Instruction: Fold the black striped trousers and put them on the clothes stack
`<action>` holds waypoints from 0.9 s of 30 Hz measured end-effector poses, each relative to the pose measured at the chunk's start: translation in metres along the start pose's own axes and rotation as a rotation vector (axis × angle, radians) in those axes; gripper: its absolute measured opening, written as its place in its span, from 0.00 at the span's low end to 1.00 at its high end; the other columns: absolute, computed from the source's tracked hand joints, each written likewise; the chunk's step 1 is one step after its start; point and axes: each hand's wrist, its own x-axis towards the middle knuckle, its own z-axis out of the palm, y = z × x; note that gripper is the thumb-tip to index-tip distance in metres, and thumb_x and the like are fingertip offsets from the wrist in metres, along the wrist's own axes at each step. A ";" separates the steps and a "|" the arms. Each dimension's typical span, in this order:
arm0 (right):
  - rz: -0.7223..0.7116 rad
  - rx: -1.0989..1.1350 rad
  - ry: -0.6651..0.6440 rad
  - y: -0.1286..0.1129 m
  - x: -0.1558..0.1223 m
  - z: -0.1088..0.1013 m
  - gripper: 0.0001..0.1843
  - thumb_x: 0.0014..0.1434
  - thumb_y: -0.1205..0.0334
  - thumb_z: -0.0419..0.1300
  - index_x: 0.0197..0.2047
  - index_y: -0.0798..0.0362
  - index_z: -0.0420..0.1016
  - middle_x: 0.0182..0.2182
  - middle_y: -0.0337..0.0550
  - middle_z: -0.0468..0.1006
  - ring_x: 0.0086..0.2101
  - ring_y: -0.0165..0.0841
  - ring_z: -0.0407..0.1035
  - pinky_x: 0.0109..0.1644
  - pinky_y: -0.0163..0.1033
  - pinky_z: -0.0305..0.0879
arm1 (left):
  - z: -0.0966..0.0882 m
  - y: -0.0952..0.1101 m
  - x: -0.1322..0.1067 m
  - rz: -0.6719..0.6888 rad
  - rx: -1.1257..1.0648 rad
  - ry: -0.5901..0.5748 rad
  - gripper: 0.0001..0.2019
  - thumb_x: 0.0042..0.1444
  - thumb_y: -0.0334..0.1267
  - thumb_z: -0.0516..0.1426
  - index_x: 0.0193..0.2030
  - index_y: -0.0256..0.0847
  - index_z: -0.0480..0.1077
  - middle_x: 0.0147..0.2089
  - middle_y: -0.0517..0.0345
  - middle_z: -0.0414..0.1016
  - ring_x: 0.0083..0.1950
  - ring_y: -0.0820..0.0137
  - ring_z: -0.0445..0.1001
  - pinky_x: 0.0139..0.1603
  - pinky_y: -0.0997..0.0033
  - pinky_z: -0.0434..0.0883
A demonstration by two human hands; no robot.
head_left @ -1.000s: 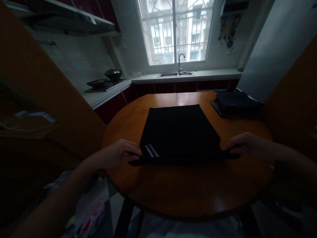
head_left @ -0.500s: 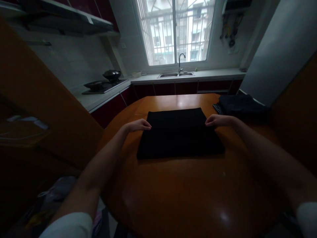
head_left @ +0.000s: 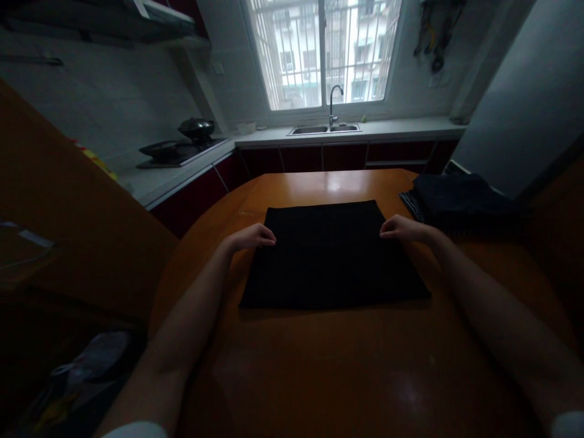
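A folded black cloth [head_left: 333,261] lies on the wooden table [head_left: 328,365] in front of me; too dark to tell which garment it is. My left hand [head_left: 253,236] pinches its left edge, thumb and fingers together. At the opposite edge, my right hand [head_left: 398,228] has its fingertips closed on the cloth in the same way. Both hands are roughly level with each other, a bit beyond the cloth's middle. Its near edge rests on the tabletop, straight and wider than the far edge appears.
Folded dark clothes [head_left: 460,198] are stacked on the table's right, beyond my right hand. Past the table are a counter with a sink [head_left: 310,130] and a tap [head_left: 333,106]. A wok [head_left: 196,128] stands on the stove at the left; a wooden panel [head_left: 82,201] is nearer.
The view has tipped down and come closer. Both hands stay at the side edges of the black cloth, whose near part now looks flatter.
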 end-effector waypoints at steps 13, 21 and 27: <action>0.108 -0.398 0.177 -0.030 0.007 0.011 0.14 0.62 0.56 0.62 0.43 0.58 0.82 0.41 0.53 0.83 0.41 0.43 0.76 0.46 0.42 0.70 | 0.008 0.029 -0.001 -0.015 0.326 0.145 0.21 0.62 0.48 0.55 0.55 0.38 0.75 0.56 0.47 0.78 0.56 0.58 0.75 0.55 0.64 0.69; -0.306 -0.595 0.302 -0.125 -0.012 0.151 0.32 0.71 0.55 0.44 0.74 0.60 0.54 0.73 0.55 0.54 0.71 0.44 0.48 0.72 0.55 0.47 | 0.131 0.125 0.005 0.251 0.574 0.111 0.34 0.72 0.52 0.42 0.78 0.36 0.41 0.79 0.44 0.38 0.79 0.56 0.36 0.75 0.44 0.40; -0.084 -0.542 0.286 -0.078 -0.015 0.145 0.40 0.71 0.40 0.40 0.75 0.58 0.53 0.73 0.54 0.51 0.72 0.43 0.43 0.74 0.58 0.39 | 0.135 0.082 -0.020 0.076 0.510 0.222 0.36 0.71 0.58 0.40 0.79 0.41 0.39 0.80 0.47 0.36 0.79 0.57 0.37 0.75 0.46 0.42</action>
